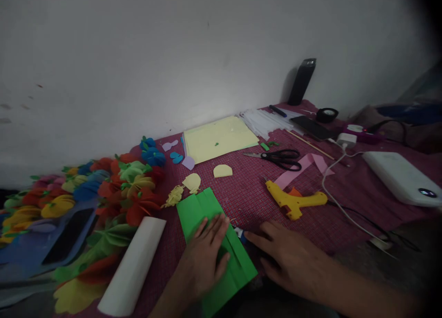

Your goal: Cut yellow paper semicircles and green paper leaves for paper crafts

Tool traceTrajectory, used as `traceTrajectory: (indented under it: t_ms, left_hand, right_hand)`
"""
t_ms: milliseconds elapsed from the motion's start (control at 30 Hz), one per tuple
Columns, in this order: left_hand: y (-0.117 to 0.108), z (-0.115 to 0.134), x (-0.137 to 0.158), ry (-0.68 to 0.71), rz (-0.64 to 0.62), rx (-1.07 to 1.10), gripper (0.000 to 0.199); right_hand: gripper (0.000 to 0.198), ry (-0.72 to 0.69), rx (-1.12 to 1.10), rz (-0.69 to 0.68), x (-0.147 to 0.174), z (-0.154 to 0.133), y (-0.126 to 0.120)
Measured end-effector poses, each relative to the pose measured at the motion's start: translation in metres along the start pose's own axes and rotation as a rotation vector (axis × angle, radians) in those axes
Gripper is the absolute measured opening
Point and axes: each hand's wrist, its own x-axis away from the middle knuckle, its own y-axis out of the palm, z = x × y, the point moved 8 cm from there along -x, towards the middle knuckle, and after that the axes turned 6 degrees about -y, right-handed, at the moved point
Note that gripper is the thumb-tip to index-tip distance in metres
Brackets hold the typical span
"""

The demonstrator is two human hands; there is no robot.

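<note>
Along the left side, paper flowers [58, 206] crowd together, petals rounded and layered, beside a smooth white roll [133, 267]. Next lies the green paper [196, 207], creased lengthwise, near the front edge of the checked cloth [247, 191]; my left hand [205, 258] rests flat on it, fingers extended, gripping nothing. Just beyond, my right hand [290, 253] bends its fingers at a small blue-and-white object [241, 235], though in this dimness I cannot tell how firmly they close. Bare weave leaves room before the yellow plastic glue gun [293, 200]; farther right sits a glossy white power bank [397, 173].
</note>
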Motion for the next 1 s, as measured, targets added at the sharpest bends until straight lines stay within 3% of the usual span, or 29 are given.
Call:
traceTrajectory:
  t_ms: [267, 467, 633, 733, 1000]
  left_hand:
    - [-0.002, 0.001, 0.001, 0.004, -0.001, 0.02, 0.065]
    - [-0.016, -0.018, -0.006, -0.089, 0.122, -0.036, 0.056]
    - [-0.005, -0.027, -0.02, -0.087, 0.077, -0.028, 0.058]
    - [0.001, -0.028, -0.021, -0.094, 0.065, -0.025, 0.06]
    - [-0.005, -0.025, -0.018, -0.094, 0.112, -0.001, 0.061]
  right_hand:
    - [0.058, 0.02, -0.007, -0.013, 0.007, 0.01, 0.002]
    - [0.056, 0.002, -0.007, 0.02, 0.006, 0.006, -0.002]
    - [0.057, -0.024, 0.019, 0.093, 0.009, 0.006, -0.004]
    - [0.057, -0.014, 0.013, 0.07, 0.009, 0.007, -0.001]
    - [0.054, -0.023, 0.023, 0.079, 0.0, 0.004, -0.004]
